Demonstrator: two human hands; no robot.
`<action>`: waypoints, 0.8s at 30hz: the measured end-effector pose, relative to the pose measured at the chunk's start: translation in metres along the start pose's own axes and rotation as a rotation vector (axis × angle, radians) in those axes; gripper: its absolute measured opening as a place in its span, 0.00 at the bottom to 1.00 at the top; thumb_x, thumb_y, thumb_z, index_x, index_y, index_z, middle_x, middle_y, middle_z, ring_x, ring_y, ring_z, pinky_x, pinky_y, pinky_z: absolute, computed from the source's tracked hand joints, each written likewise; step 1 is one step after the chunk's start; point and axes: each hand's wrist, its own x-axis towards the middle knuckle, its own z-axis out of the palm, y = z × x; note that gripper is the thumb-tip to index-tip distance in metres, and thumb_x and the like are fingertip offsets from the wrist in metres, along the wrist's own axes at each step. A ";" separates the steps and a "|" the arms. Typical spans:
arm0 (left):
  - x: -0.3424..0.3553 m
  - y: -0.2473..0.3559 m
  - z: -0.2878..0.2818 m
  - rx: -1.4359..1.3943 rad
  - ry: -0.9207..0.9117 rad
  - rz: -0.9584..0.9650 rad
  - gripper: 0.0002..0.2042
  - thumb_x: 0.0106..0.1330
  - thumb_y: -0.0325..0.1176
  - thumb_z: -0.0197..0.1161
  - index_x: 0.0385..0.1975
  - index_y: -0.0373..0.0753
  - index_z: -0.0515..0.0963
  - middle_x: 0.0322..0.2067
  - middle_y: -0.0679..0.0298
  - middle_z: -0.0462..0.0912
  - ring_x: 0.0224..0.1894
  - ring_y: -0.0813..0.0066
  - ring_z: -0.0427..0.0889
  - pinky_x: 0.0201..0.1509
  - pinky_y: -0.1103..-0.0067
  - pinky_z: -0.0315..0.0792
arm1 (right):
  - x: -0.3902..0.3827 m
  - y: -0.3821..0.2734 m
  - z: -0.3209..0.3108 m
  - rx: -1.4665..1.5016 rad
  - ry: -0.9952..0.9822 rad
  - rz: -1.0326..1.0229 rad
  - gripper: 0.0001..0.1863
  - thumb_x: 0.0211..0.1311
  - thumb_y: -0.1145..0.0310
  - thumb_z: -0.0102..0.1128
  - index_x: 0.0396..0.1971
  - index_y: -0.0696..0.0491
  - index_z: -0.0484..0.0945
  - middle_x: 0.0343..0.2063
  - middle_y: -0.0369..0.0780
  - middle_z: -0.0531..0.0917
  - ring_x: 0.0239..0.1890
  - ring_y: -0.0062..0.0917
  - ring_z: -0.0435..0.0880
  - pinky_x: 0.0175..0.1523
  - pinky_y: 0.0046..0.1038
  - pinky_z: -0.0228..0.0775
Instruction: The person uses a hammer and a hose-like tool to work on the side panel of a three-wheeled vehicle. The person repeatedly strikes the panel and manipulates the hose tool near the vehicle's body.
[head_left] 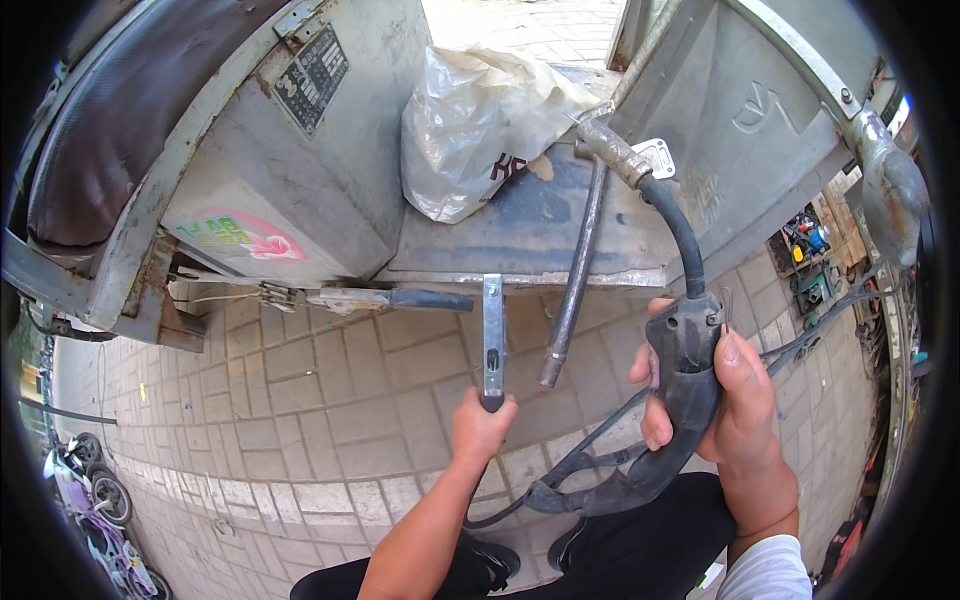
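Note:
My left hand (481,428) grips the dark lower part of an upright flat silver metal bar (492,335) with a slot, at the front edge of a grey metal step (440,258). My right hand (740,395) is closed round the black handle of a welding torch (688,340). Its curved neck and crusted metal nozzle (630,160) point up-left over the step. A long dark steel tube (577,285) slopes from the step down past its front edge, beside the bar. A small white slotted plate (655,158) lies behind the nozzle.
Grey metal housings (250,150) flank the step, with a brown padded seat (120,120) at left and a white plastic bag (460,130) on the step. Black cables (610,410) cross the paving. Toy-like two-wheelers (95,500) stand lower left; tools (805,245) lie at right.

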 end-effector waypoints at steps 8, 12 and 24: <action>0.027 -0.022 0.000 0.016 0.024 0.124 0.23 0.55 0.48 0.69 0.33 0.30 0.75 0.22 0.52 0.83 0.23 0.61 0.84 0.31 0.68 0.76 | 0.001 -0.003 -0.004 0.010 -0.013 0.014 0.34 0.74 0.50 0.48 0.66 0.63 0.59 0.44 0.55 0.78 0.26 0.32 0.83 0.34 0.30 0.77; 0.020 -0.009 -0.008 0.001 -0.018 0.038 0.23 0.55 0.49 0.69 0.35 0.31 0.76 0.23 0.52 0.83 0.24 0.62 0.84 0.33 0.68 0.76 | 0.002 -0.003 -0.006 0.026 -0.007 0.018 0.33 0.74 0.51 0.47 0.66 0.63 0.60 0.44 0.55 0.78 0.26 0.32 0.82 0.34 0.30 0.77; 0.038 -0.035 -0.019 -0.032 -0.146 0.069 0.19 0.56 0.45 0.67 0.36 0.34 0.77 0.22 0.60 0.81 0.22 0.71 0.81 0.30 0.71 0.76 | -0.001 0.002 -0.003 -0.056 -0.036 0.011 0.33 0.74 0.50 0.46 0.65 0.63 0.60 0.43 0.55 0.78 0.23 0.32 0.82 0.30 0.33 0.77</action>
